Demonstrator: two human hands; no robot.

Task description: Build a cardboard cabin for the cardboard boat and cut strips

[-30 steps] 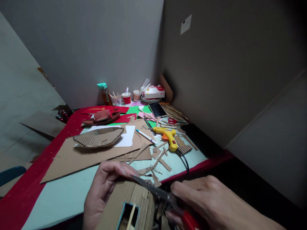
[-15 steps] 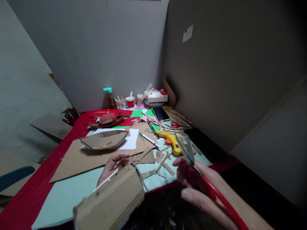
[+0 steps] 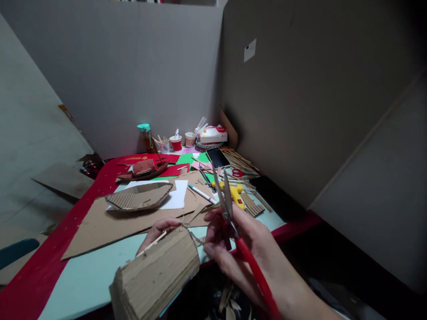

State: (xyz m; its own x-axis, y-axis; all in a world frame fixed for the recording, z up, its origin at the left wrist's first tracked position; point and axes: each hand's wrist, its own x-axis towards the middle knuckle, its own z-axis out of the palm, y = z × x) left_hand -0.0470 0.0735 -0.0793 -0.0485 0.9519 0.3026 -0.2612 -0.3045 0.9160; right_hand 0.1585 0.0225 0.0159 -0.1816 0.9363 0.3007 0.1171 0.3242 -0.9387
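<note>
My left hand (image 3: 159, 233) is closed behind a curved brown cardboard piece (image 3: 158, 273), shaped like a canopy, close to the camera; most of its fingers are hidden. A pale thin stick (image 3: 151, 243) runs along that piece's upper edge. Red-handled scissors (image 3: 245, 246) rest in my right hand (image 3: 243, 235), blades pointing up and slightly apart. The fingertips of this hand are beside a thin cardboard strip (image 3: 199, 240) at the piece's far end; whether they pinch it I cannot tell. Beyond lies a small cardboard boat hull (image 3: 140, 197).
A yellow glue gun (image 3: 237, 195) lies behind the scissors, near a marker (image 3: 202, 194) and a phone (image 3: 218, 158). A reddish model boat (image 3: 143, 170) sits at the back left. Cups, a bottle (image 3: 145, 138) and a tissue pack (image 3: 212, 134) stand along the wall.
My right hand has moved left with the scissors, close to the cardboard piece's far end. The cardboard piece has turned slightly in my left hand. The camera view has shifted a little.
</note>
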